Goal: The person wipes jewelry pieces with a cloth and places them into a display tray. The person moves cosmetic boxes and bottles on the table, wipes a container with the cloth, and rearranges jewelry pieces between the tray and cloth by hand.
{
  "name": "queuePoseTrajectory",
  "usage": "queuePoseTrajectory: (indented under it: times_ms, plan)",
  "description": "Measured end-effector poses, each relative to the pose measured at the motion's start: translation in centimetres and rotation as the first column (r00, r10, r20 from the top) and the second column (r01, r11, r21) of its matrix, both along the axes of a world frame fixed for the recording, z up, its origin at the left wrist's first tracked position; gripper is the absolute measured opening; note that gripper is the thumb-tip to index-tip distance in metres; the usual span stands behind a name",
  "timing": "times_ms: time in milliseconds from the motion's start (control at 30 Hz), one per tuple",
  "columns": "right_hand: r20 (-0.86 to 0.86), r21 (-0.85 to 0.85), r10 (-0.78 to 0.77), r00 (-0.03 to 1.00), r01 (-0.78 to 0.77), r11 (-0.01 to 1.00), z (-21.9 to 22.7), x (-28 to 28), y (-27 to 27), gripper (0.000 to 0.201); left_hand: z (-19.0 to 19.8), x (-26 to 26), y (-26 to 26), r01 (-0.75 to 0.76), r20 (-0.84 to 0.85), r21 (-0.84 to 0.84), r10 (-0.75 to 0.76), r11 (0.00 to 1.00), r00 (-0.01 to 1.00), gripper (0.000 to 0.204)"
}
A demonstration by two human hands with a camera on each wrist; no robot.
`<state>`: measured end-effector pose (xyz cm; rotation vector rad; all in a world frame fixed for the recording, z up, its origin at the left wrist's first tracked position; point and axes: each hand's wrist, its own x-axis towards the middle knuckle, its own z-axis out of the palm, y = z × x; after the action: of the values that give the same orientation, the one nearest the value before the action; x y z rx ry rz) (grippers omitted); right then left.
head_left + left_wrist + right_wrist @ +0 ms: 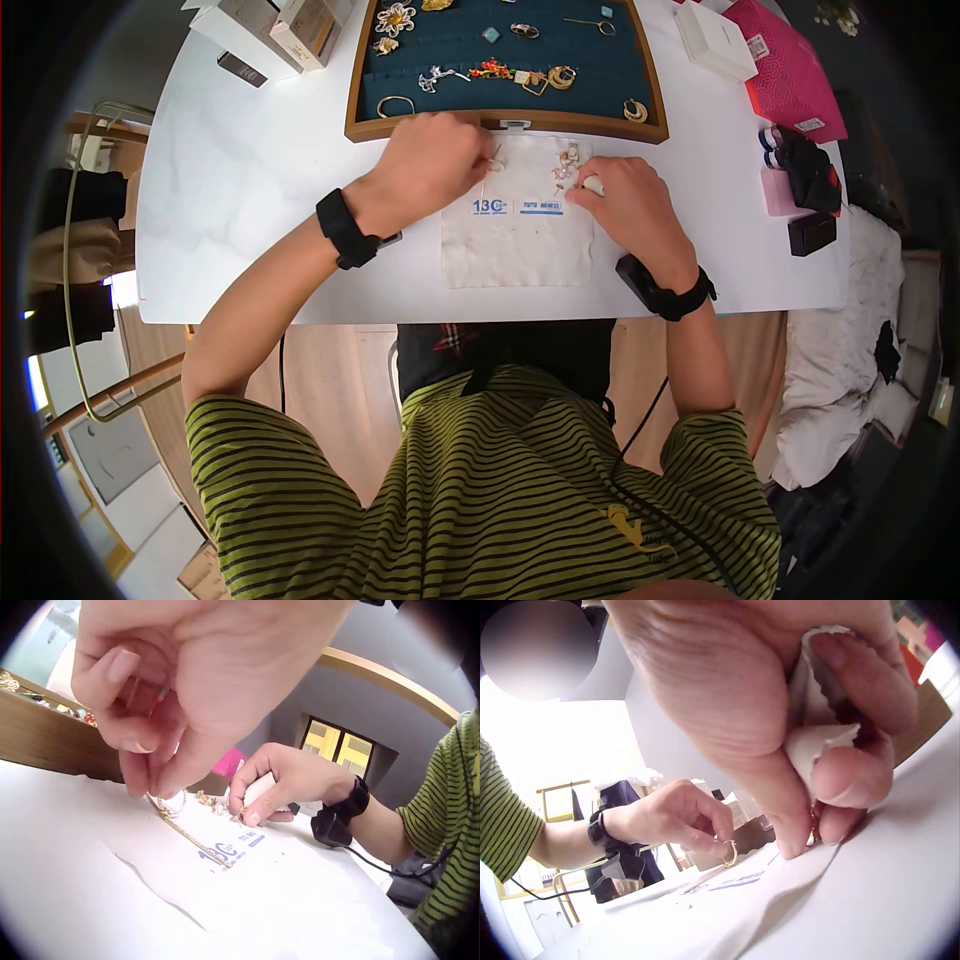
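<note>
A white cloth (515, 250) with blue print lies on the table. Above its upper left part, my left hand (425, 170) pinches a gold hoop (730, 855) between thumb and fingertips. A thin gold strip (196, 841) runs from beneath those fingertips across the cloth. At the cloth's upper right, my right hand (635, 205) has a folded white wipe (814, 742) tucked in its curled fingers. Its thumb and a fingertip pinch a small gold piece (814, 825). Beside them are small gold and clear jewelry pieces (565, 165), partly hidden in the left wrist view.
A wooden-framed tray (430, 127) with a dark green lining holds several brooches, rings and earrings just beyond the cloth. Boxes (305, 35) stand at the back left. A white box (715, 42), a pink bag (785, 75) and a small black box (812, 234) are on the right.
</note>
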<state>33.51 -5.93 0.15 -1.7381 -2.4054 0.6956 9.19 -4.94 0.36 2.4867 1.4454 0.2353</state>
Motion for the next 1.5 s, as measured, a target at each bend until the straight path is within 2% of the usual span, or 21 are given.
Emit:
queuePoseTrajectory:
  times_ms: [167,233,267,333,367,433,567,633,667,733,767,833,867,900,967,1000,1100,1267,1367,1433,1500]
  plan:
    - [-0.013,0.025,0.008,1.0,-0.008,1.0,-0.1,0.2,-0.1,0.021,1.3,-1.5,0.2,-0.109,0.033,-0.047,0.11,0.993,0.993,0.009]
    - [-0.014,0.055,0.009,1.0,-0.008,0.998,-0.2,0.2,-0.1,0.021,2.3,-2.0,-0.1,-0.049,0.254,-0.102,0.074,0.994,0.964,0.01]
    - [-0.016,0.051,0.006,1.0,-0.005,0.999,-0.1,0.2,-0.1,0.021,3.0,-2.1,-0.2,-0.047,0.252,-0.106,0.072,0.993,0.965,0.01]
    - [0.0,0.012,0.015,1.0,-0.015,1.0,0.1,0.1,0.0,0.02,4.2,-2.4,-0.4,-0.05,0.356,-0.424,0.218,0.904,0.909,0.011]
    - [-0.001,0.009,0.016,1.0,-0.016,1.0,0.0,0.1,0.0,0.02,4.3,-2.5,-0.3,-0.051,0.354,-0.427,0.22,0.903,0.909,0.011]
    - [-0.009,0.018,0.014,1.0,-0.014,1.0,-0.1,0.1,0.0,0.02,4.4,-2.8,0.0,-0.081,0.365,-0.659,0.411,0.748,0.835,0.012]
    - [-0.023,0.066,0.027,0.999,-0.025,0.997,-0.3,0.2,-0.1,0.02,2.5,-3.7,1.2,-0.104,0.296,-0.662,0.387,0.742,0.873,0.012]
    - [-0.015,0.049,0.003,1.0,-0.003,0.999,-0.2,0.2,-0.2,0.02,2.1,-3.6,1.0,-0.003,0.371,-0.623,0.298,0.782,0.88,0.012]
    - [-0.016,0.047,-0.004,1.0,0.005,0.999,-0.1,0.2,-0.2,0.02,2.9,-3.3,0.7,0.002,0.369,-0.625,0.293,0.781,0.882,0.012]
    - [0.01,0.016,-0.005,1.0,0.005,1.0,-0.1,0.1,-0.1,0.021,5.1,-3.1,-0.2,0.116,0.387,-0.75,0.29,0.651,0.875,0.014]
    - [0.01,0.015,-0.003,1.0,0.003,1.0,0.0,0.1,-0.1,0.021,5.3,-3.2,0.0,0.114,0.386,-0.751,0.292,0.651,0.875,0.014]
    - [-0.011,-0.011,0.008,1.0,-0.008,1.0,0.0,0.2,0.1,0.021,5.5,-3.7,0.7,0.166,0.332,-0.86,0.283,0.483,0.9,0.016]
    - [-0.012,-0.009,0.013,1.0,-0.013,1.0,0.1,0.1,0.1,0.021,4.5,-4.2,1.3,0.174,0.359,-0.863,0.333,0.474,0.872,0.017]
    - [-0.006,0.001,0.01,1.0,-0.01,1.0,0.1,0.0,0.0,0.021,3.4,-4.3,1.6,0.172,0.359,-0.862,0.335,0.477,0.871,0.017]
    - [0.001,0.014,0.006,1.0,-0.006,1.0,0.2,0.0,-0.1,0.022,1.5,-4.3,1.9,-0.008,0.382,-0.727,0.413,0.687,0.827,0.016]
    - [-0.004,0.035,0.006,1.0,-0.006,0.999,0.0,0.1,-0.2,0.022,0.8,-4.2,1.8,-0.007,0.383,-0.726,0.412,0.688,0.827,0.016]
    - [-0.007,0.046,0.0,1.0,0.001,0.999,0.0,0.1,-0.2,0.021,-0.4,-3.2,1.6,-0.227,0.194,-0.523,0.373,0.822,0.907,0.023]
    - [0.001,0.027,0.014,1.0,-0.014,1.0,-0.1,0.1,-0.1,0.021,0.4,-2.3,0.4,-0.339,0.149,-0.448,0.443,0.827,0.884,0.025]
    - [-0.013,0.088,0.03,0.999,-0.029,0.996,-0.2,0.1,-0.1,0.021,0.4,-2.4,0.4,-0.387,0.146,-0.443,0.491,0.809,0.859,0.026]
    - [0.003,0.011,0.014,1.0,-0.015,1.0,0.2,0.0,-0.1,0.021,0.3,-2.3,0.4,-0.418,0.132,-0.441,0.519,0.794,0.845,0.028]
    - [-0.005,0.009,0.008,1.0,-0.008,1.0,0.1,0.1,-0.1,0.021,0.1,-2.5,0.4,-0.418,0.11,-0.394,0.494,0.818,0.863,0.028]
